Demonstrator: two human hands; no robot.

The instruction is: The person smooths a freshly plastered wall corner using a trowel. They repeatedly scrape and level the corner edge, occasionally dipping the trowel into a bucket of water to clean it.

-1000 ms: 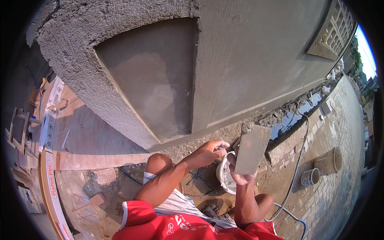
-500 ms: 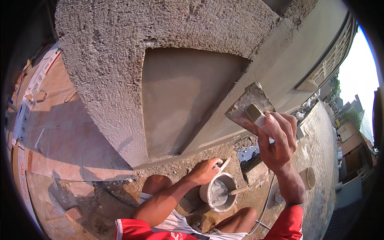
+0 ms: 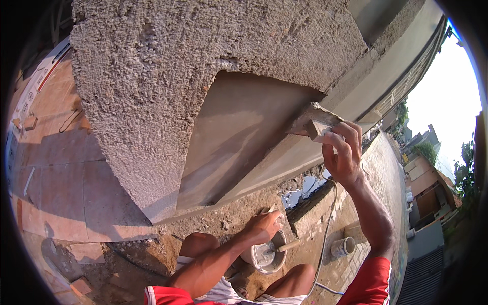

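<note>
My right hand grips a plastering float by its block handle, its plate raised against the right edge of a recessed panel in the grey wall. The rough, pitted render surrounds that smooth recess. Lower down, my left hand is closed on a thin flat tool, partly hidden by the fingers, just above a bucket of grey mix. A wooden-handled tool stands in the bucket, its head sunk in the mix.
A trench with water runs along the wall's base. A small pail, a hose and a paved lane lie to the right, with buildings beyond. Tiled floor and long boxes are at the left.
The view has swung up toward the wall. My right hand has raised the float from beside the bucket toward the recess's edge. My left hand has closed on a thin tool.
</note>
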